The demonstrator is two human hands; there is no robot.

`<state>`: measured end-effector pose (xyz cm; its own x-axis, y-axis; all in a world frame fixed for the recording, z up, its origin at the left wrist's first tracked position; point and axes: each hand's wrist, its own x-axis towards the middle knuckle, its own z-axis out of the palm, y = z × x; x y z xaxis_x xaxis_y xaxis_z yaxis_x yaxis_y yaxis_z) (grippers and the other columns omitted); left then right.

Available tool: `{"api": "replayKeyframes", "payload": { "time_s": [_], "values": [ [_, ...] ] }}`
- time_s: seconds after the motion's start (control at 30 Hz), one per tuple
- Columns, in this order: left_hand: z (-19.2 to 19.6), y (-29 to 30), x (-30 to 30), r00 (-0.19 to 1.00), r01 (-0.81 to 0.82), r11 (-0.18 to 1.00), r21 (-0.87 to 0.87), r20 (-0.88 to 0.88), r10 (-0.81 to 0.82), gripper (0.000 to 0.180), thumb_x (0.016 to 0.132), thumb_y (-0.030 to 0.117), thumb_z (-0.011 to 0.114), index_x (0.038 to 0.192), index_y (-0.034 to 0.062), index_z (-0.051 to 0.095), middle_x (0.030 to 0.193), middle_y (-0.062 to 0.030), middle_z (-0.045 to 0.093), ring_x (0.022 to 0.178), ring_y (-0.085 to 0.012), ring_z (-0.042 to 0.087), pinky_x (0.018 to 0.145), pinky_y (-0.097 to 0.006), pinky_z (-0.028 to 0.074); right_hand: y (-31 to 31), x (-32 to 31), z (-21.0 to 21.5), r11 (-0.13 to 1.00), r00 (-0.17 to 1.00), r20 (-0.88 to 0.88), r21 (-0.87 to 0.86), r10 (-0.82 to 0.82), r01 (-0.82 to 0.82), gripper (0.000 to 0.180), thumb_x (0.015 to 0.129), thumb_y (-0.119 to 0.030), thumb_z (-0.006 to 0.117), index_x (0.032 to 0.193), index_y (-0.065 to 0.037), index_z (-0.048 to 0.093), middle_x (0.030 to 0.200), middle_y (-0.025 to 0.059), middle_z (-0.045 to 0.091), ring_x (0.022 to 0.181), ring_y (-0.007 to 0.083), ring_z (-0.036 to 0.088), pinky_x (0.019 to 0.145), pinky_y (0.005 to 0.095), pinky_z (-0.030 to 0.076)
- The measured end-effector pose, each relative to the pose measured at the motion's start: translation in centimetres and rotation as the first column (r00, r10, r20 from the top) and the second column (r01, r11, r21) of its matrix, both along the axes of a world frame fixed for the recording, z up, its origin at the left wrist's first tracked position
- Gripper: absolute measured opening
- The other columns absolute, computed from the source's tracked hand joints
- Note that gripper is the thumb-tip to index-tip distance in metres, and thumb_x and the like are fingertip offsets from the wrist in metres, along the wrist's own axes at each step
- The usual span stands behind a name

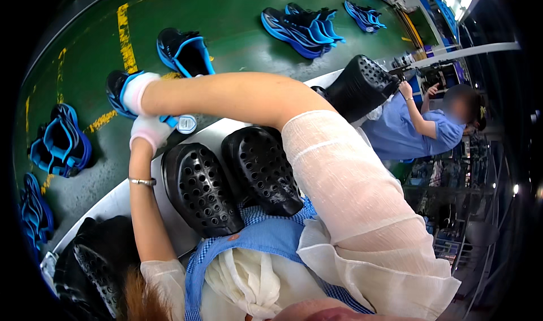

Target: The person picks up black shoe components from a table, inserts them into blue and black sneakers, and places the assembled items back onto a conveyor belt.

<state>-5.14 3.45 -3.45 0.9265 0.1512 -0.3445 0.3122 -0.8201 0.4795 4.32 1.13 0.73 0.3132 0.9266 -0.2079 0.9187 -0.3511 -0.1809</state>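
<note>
Near blue-black shoe (115, 89) | right hand (140, 92), left hand (150, 131) | grip closure, hold: can't tell | perforated black forms (202, 191) nearside

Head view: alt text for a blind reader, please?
A person's pale-gloved left hand and right hand meet at a black-and-blue shoe, with similar shoes on a green surface. Black perforated forms sit nearer; a co-worker is right.

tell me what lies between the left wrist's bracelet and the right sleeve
In the head view, two black, hole-studded blocks sit side by side between the bracelet and the white right sleeve.
</note>
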Motion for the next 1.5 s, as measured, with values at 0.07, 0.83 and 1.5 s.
{"api": "replayKeyframes", "payload": {
  "time_s": [0.07, 0.83, 1.5],
  "values": [
    [0.2, 1.0, -1.3, 0.999, -0.045, 0.999, -0.001, 0.002, 0.045, 0.041, 0.086, 0.047, 0.054, 0.103, 0.0123, 0.068, 0.081, -0.0132, 0.069, 0.062, -0.0269, 0.067, 0.068, -0.037, 0.054, 0.6, -2.4, 2.7, 0.995, 0.993, 0.114, -0.099, 0.008, 0.003, 0.034, 0.077, -0.015, 0.067, 0.109, -0.007, 0.064, 0.107, 0.0116, 0.069, 0.099, 0.0269, 0.067, 0.076, 0.0391, 0.055],
    [3.0, 2.8, -2.2, 0.984, -0.009, 0.98, 0.197, 0.178, -0.027, 0.042, 0.078, 0.04, 0.07, 0.1, 0.0032, 0.067, 0.099, -0.0164, 0.066, 0.089, -0.0334, 0.064, 0.082, -0.039, 0.05, -26.6, -6.1, 15.7, 0.911, 0.997, 0.018, 0.408, -0.079, 0.065, 0.025, 0.089, -0.031, 0.056, 0.096, -0.009, 0.067, 0.083, 0.0113, 0.066, 0.08, 0.0314, 0.064, 0.07, 0.0383, 0.052],
    [5.1, 2.0, -6.1, 0.744, -0.201, 0.951, 0.236, 0.669, -0.009, 0.042, 0.087, 0.032, 0.064, 0.125, 0.014, 0.061, 0.126, -0.0115, 0.057, 0.105, -0.0216, 0.061, 0.086, -0.031, 0.053, -33.8, -13.7, 12.9, 0.925, 0.987, -0.116, 0.349, -0.114, 0.149, 0.063, 0.054, -0.043, 0.084, 0.098, -0.004, 0.06, 0.098, 0.0098, 0.061, 0.093, 0.0294, 0.06, 0.078, 0.0374, 0.051]
  ]
}}
